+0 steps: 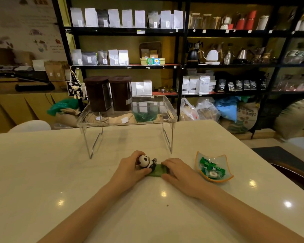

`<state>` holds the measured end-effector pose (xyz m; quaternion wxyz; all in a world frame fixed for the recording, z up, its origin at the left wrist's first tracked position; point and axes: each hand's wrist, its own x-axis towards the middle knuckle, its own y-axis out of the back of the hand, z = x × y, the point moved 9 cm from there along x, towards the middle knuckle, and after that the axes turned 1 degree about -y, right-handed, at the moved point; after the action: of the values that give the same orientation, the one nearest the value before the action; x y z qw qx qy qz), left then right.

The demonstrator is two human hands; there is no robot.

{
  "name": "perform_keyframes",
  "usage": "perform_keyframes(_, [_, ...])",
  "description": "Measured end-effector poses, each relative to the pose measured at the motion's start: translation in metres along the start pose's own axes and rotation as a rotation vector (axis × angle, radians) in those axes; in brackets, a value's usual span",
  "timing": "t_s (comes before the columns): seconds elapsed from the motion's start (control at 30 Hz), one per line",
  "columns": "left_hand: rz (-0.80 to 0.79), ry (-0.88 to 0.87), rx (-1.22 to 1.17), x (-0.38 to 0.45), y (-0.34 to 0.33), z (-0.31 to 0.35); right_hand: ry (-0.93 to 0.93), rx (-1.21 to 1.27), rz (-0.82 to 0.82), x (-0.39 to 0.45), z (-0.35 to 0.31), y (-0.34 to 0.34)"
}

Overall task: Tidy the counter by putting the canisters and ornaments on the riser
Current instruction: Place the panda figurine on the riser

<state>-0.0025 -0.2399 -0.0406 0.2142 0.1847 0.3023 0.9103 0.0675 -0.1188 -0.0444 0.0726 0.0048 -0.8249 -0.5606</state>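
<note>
Riser (153,109): clear plastic tray top on wire legs, standing at the far middle of the white desk (42,172). Two dark brown canisters (111,92) stand upright side by side on its left half, touching or nearly so; right half of the tray bare.

Glass dish (225,160), orange-rimmed, sits on the desk right of centre, near the right hand but apart from it. Green-wrapped candies (211,168) lie inside it.

Panda ornament (146,162): black-and-white panda lying on a green base, on the desk in front of the riser, between the two hands. Base appears to rest flat on the desk surface.

Left hand (130,168): grip closed around the panda's head end, fingers curled over the top, thumb against the near edge of the green base.

Right hand (178,172): grip closed on the opposite end of the green base, fingers over the far side, thumb on the near side.

Both forearms bare, reaching in from the bottom of the view.
</note>
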Motion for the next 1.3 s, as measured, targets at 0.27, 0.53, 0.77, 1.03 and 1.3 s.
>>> perform_keyframes(0.27, [-0.021, 0.012, 0.075, 0.003, 0.01, 0.013, -0.004, -0.007, -0.132, 0.003, -0.002, 0.007])
perform_keyframes(0.53, [0.046, -0.064, 0.092, 0.003, 0.059, 0.069, 0.074, 0.039, -0.108, 0.004, -0.027, 0.081])
perform_keyframes(0.77, [0.198, -0.19, 0.021, 0.026, 0.109, 0.124, 0.127, 0.027, 0.029, 0.03, -0.043, 0.153])
perform_keyframes(1.03, [0.337, -0.289, -0.047, 0.09, 0.136, 0.152, 0.095, 0.024, 0.182, 0.086, -0.028, 0.201])
perform_keyframes(1.3, [0.413, -0.233, -0.083, 0.157, 0.122, 0.131, 0.047, -0.008, 0.238, 0.148, 0.016, 0.203])
